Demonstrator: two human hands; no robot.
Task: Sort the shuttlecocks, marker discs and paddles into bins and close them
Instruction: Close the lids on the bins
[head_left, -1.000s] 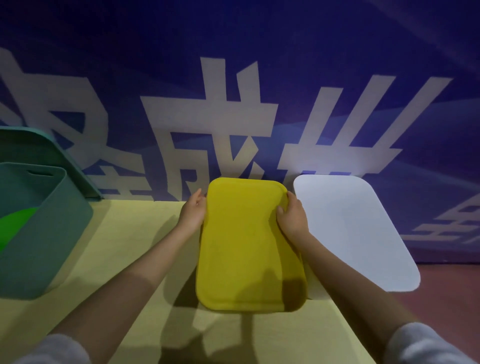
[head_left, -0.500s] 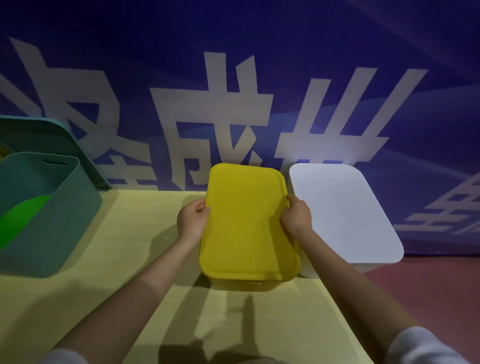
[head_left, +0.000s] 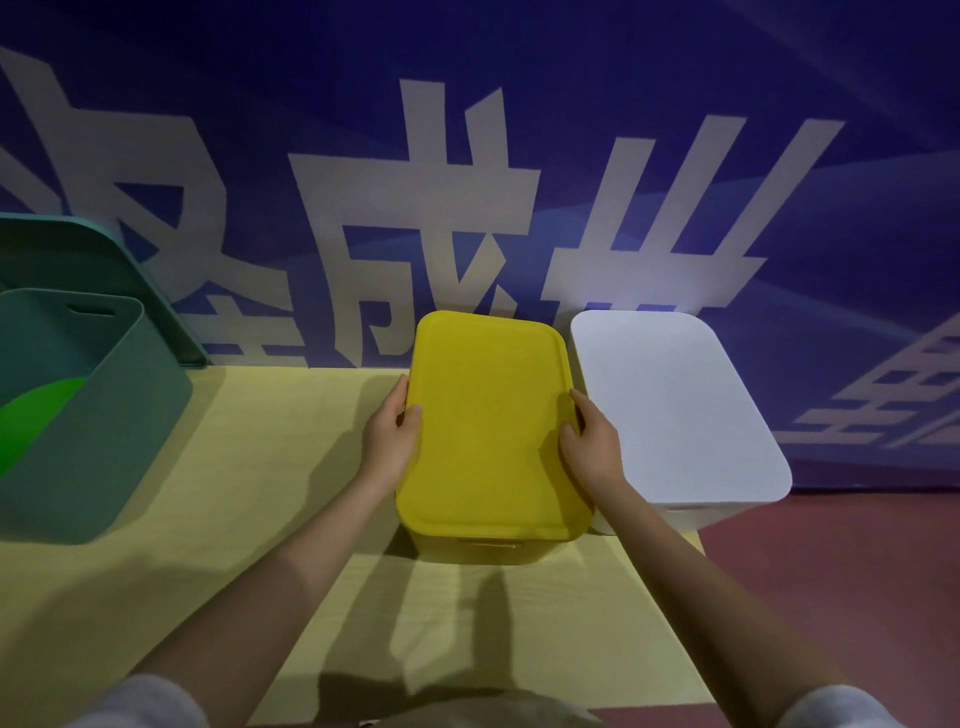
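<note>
A yellow lid (head_left: 488, 421) lies flat on top of the yellow bin (head_left: 478, 548) in the middle of the table. My left hand (head_left: 389, 436) grips the lid's left edge, thumb on top. My right hand (head_left: 592, 441) grips its right edge the same way. To the right stands a white bin (head_left: 670, 514) with its white lid (head_left: 670, 405) on. At the far left a teal bin (head_left: 104, 415) stands open with a green disc (head_left: 31, 415) inside. The contents of the yellow and white bins are hidden.
A teal lid (head_left: 119, 270) leans against the blue banner wall (head_left: 467, 130) behind the teal bin. The yellow table (head_left: 270, 467) ends on the right just past the white bin, over a reddish floor (head_left: 857, 571).
The yellow lid was tilted up at its near end and has come down flat onto the yellow bin. Both hands slid from the lid's far corners to its side edges.
</note>
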